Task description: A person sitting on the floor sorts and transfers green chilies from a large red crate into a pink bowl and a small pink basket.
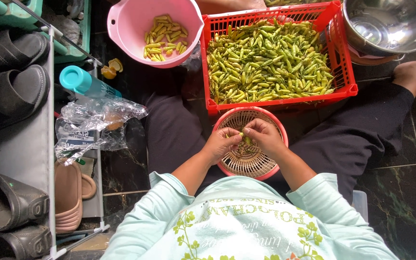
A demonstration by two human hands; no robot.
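A shiny metal bowl (387,24) sits at the top right on the dark tiled floor (410,192). On the left stands a grey shoe rack (22,149) with black sandals (10,77) and dark shoes (10,202) on it. A pink slipper (68,192) lies beside it. Near it are a crumpled clear plastic bag (95,123) and a blue bottle with a teal cap (85,82).

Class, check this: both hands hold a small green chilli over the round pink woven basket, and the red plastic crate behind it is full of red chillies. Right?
Not quite. The head view shows the red plastic crate full of green chillies, not red. The rest stands: both hands, left hand and right hand, hold a small green chilli over the round pink woven basket.
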